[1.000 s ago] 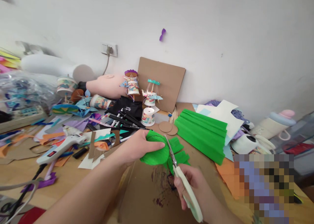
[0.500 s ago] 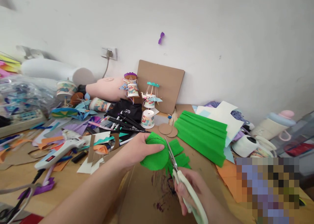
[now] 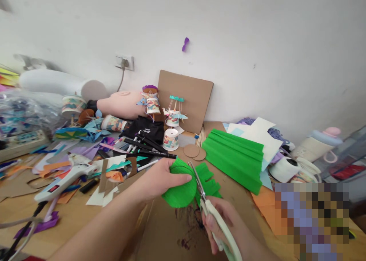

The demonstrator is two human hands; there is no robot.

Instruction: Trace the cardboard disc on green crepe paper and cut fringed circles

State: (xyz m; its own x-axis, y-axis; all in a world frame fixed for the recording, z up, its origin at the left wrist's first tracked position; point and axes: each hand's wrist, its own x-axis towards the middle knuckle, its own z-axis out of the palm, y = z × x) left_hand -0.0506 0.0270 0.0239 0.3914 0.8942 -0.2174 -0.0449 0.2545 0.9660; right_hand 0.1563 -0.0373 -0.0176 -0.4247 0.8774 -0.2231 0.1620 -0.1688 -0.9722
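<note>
Gripping a folded, round-edged piece of green crepe paper, the left hand has its fingers pressed over the top of the piece, thumb hidden beneath. Right hand: fingers curled through the pale green plastic handles of a pair of scissors, closed around them. Scissor blades: steel, slightly parted, set into the paper just right of the left fingers. Cut green flaps fan out right of the blades. Both hands are above a brown cardboard sheet with purple stains, lying on the wooden table.

Beyond the right fingers: a pleated stack of green crepe paper, with white paper sheets behind it. Just beyond the left fingers: two small brown cardboard discs and black marker pens. Well left of the left fingers: a white glue gun amid coloured paper scraps. Far beyond, against the wall: an upright brown cardboard panel and decorated paper cups.
</note>
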